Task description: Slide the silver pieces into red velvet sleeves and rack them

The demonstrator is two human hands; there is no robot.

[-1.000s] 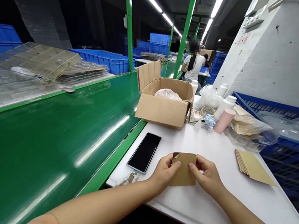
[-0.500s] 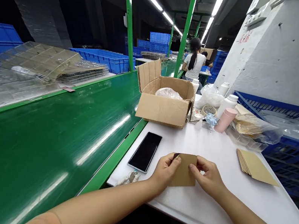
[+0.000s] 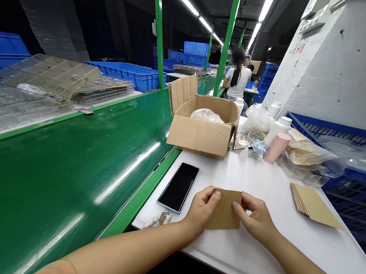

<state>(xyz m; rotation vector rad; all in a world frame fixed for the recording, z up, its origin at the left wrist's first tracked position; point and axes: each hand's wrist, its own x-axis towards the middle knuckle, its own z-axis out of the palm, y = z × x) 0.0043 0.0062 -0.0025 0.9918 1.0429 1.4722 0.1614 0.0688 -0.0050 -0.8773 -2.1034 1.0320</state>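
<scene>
head view: left hand (image 3: 202, 209) is pinching the left edge of a brown card sleeve (image 3: 224, 215) | right hand (image 3: 257, 219) is gripping its right edge | sleeve is lying on the white table (image 3: 285, 241), between black phone (image 3: 179, 193) and card stack (image 3: 313, 211)

Between your left hand (image 3: 200, 209) and right hand (image 3: 258, 219) sits matt brown card (image 3: 224, 214), on a smooth white tabletop (image 3: 244, 248) near a glossy black phone (image 3: 179, 193).

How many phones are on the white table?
1. The phone lies flat near the table's left edge, beside the green belt, just beyond the left hand. Clutter farther back could hide others.
</scene>
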